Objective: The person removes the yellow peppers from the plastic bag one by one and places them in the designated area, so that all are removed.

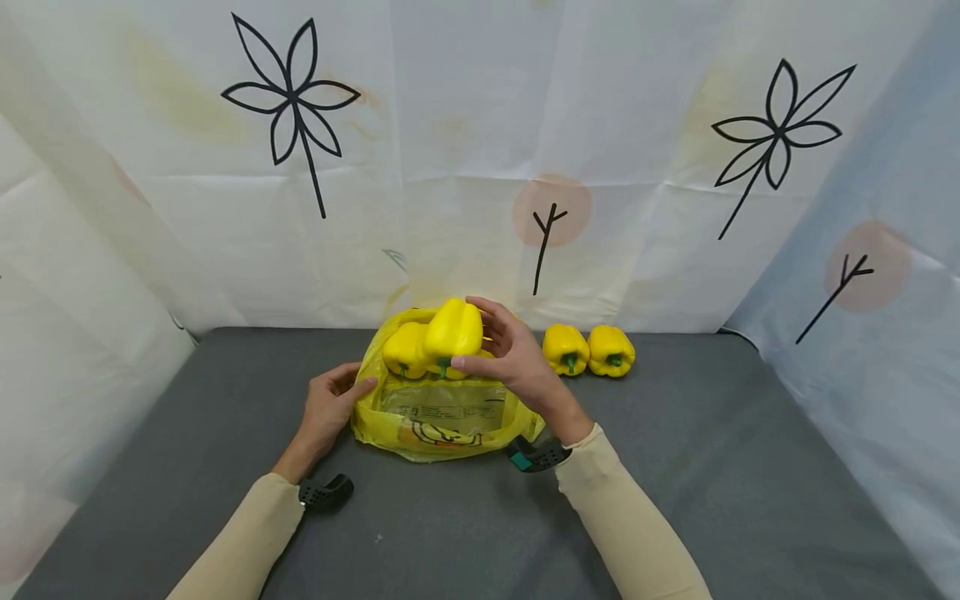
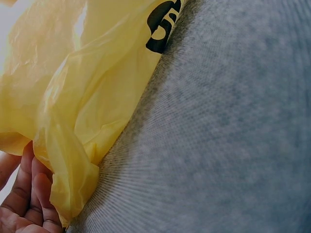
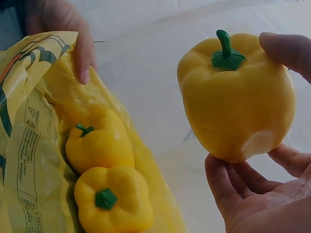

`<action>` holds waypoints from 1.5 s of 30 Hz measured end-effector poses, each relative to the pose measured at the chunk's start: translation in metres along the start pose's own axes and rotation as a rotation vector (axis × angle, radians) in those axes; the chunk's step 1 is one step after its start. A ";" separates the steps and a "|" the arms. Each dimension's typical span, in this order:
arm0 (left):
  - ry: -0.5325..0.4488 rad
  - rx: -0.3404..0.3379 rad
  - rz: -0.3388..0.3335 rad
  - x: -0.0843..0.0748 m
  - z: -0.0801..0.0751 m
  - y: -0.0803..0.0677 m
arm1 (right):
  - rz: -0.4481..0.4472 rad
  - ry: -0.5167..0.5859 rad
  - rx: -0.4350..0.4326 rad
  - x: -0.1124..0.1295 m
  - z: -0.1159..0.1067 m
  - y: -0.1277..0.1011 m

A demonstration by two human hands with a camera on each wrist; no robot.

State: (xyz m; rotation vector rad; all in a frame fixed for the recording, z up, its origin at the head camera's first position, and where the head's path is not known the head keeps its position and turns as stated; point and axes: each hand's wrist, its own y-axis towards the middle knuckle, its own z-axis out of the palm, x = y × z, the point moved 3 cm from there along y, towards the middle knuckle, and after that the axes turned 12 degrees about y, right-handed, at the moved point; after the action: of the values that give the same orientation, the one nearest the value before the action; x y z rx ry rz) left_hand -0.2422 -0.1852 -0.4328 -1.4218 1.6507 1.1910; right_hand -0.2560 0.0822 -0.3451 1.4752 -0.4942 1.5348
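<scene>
A person sits at a grey table [image 1: 187, 433] hung round with white printed cloth. The right hand [image 1: 517, 358] holds one yellow bell pepper [image 1: 452, 329] just above the mouth of a yellow plastic bag [image 1: 442, 425], thumb curled onto its stem end and fingers cupped round its body; the right wrist view shows the same pepper [image 3: 238, 97] with its green stem pointing at the camera, thumb tip [image 3: 286, 48] pressing near the top and fingertips [image 3: 221, 179] under its base.

The left hand [image 1: 327, 408] pinches the bag's left edge, fingers curled onto the plastic, holding the opening apart. In the left wrist view only the fingertips [image 2: 24, 194] show, against a fold of the yellow plastic [image 2: 82, 111] where it meets the grey cloth.

Inside the bag, the right wrist view shows two more peppers lying side by side and touching, one [image 3: 99, 145] further in and one [image 3: 114, 204] nearer the camera, both stem up. From the head view only one of them [image 1: 405, 350] is plainly seen, just beside the held pepper.

Two further peppers stand on the table to the right of the bag, touching each other: one [image 1: 565, 348] nearer the bag, one [image 1: 611, 350] beyond it.

That makes five yellow peppers counted: one in hand, two in the bag, two on the table. There is one bag, printed in black with a clear window on its front.
</scene>
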 end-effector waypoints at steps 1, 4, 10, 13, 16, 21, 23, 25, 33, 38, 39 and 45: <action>-0.004 0.001 0.001 0.000 0.000 0.000 | -0.005 -0.002 0.001 0.001 -0.001 0.000; -0.015 0.005 0.007 -0.001 0.001 0.000 | -0.009 -0.009 0.000 0.002 -0.004 -0.002; -0.007 0.004 0.015 -0.002 0.001 0.000 | 0.011 -0.024 -0.015 0.007 -0.011 -0.007; -0.003 0.008 0.010 -0.003 0.001 0.000 | 0.022 -0.039 -0.032 0.010 -0.015 -0.011; -0.002 0.010 0.005 -0.002 0.001 0.000 | 0.026 -0.050 -0.047 0.013 -0.020 -0.014; -0.015 0.014 0.005 -0.002 0.001 0.000 | 0.035 -0.052 -0.065 0.015 -0.030 -0.021; -0.018 0.020 0.008 -0.001 0.001 0.000 | 0.036 -0.055 -0.069 0.016 -0.034 -0.023; -0.016 0.024 0.010 -0.001 0.001 0.000 | 0.034 -0.060 -0.074 0.016 -0.038 -0.026; -0.007 0.021 0.017 -0.002 0.001 0.000 | 0.022 -0.081 -0.092 0.021 -0.052 -0.035; -0.006 0.020 0.017 -0.002 0.000 -0.001 | 0.012 -0.069 -0.103 0.027 -0.058 -0.040; -0.006 0.019 0.016 -0.002 0.000 -0.001 | 0.008 -0.068 -0.105 0.028 -0.059 -0.041; 0.001 0.017 0.005 -0.002 0.000 -0.001 | 0.000 -0.096 -0.132 0.033 -0.067 -0.046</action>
State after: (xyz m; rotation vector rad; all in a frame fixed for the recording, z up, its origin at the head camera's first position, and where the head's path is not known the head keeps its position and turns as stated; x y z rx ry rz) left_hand -0.2406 -0.1846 -0.4310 -1.4084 1.6624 1.1766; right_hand -0.2517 0.1699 -0.3421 1.4508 -0.6404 1.4080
